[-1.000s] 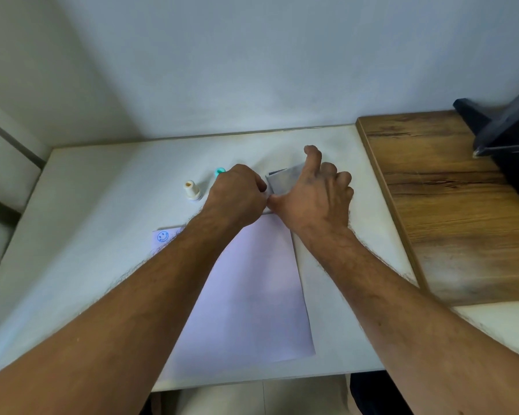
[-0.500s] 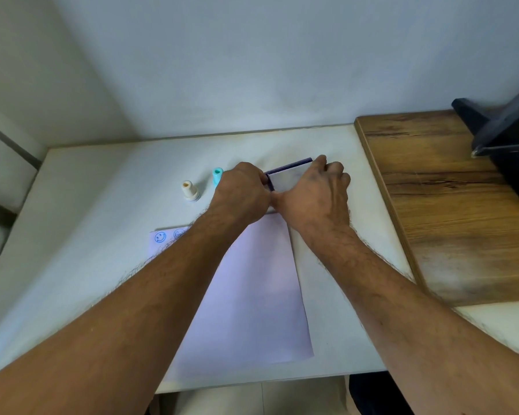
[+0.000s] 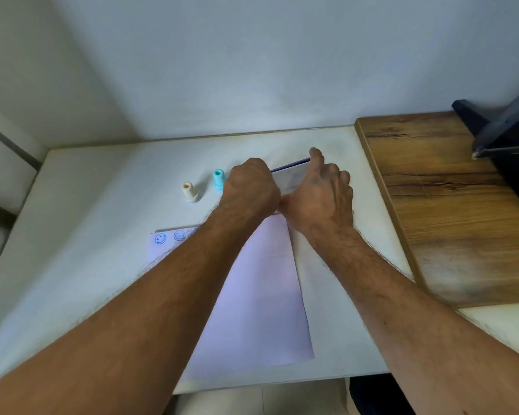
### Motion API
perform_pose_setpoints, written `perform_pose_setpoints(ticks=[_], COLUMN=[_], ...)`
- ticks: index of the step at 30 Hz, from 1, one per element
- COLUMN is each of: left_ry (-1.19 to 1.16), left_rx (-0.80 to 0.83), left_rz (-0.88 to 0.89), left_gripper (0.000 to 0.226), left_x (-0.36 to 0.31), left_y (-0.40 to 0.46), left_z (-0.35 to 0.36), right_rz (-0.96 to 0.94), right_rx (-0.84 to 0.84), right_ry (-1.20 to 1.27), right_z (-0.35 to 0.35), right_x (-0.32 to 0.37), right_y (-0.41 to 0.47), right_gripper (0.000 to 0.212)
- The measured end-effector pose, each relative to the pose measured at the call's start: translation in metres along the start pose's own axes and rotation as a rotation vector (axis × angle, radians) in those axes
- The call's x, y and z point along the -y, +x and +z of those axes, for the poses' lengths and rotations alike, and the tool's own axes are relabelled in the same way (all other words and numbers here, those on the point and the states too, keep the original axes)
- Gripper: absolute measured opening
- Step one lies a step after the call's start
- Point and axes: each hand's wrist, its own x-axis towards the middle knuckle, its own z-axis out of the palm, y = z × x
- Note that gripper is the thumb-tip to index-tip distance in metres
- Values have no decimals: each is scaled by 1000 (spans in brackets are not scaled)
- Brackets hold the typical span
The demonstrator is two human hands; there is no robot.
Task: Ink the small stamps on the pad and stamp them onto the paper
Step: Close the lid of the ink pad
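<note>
Two bare hands meet near the back of the white table, a bit right of the middle. The left hand is curled into a fist with its back to the camera. What it holds, if anything, is hidden, so I cannot tell if it grips something. The right hand touches the left one at the thumb side. Its first finger points up along the lifted lid of the ink pad, and the lid stands tilted up with a dark top edge. I cannot tell if the fingers pinch the lid or just push it.

A pale purple paper lies flat toward the front edge, partly under both arms. Its back left corner has two blue stamped faces.

Two small stamps stand upright left of the hands. The teal stamp is just beside the left hand. The cream stamp stands further left.

A wooden board covers the table's right side.
</note>
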Motion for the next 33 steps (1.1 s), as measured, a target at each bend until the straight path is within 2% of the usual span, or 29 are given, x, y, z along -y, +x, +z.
perform_pose_setpoints(ticks=[7, 10, 13, 20, 25, 29, 33], left_ry=[48, 161, 157, 191, 104, 122, 126], left_rx=[11, -92, -190, -64, 15, -3, -14], left_rz=[19, 55, 127, 244, 264, 327, 314], left_gripper=[21, 16, 30, 29, 23, 28, 27], left_x=[-6, -17, -26, -25, -21, -15, -12], left_y=[-3, -4, 7, 45, 57, 58, 60], left_z=[-6, -15, -21, -3, -5, 2, 6], right_rz=[-6, -3, -10, -19, -76, -95, -96], right_rx=[-4, -39, -90, -56, -69, -114, -133], right_ry=[24, 15, -29, -10, 54, 26, 22], right_z=[2, 8, 15, 12, 18, 21, 25], right_x=[-1, -2, -3, -4, -8, -10, -10], right_y=[5, 4, 4, 10, 10, 8, 8], right_gripper=[104, 103, 99, 95, 94, 90, 92])
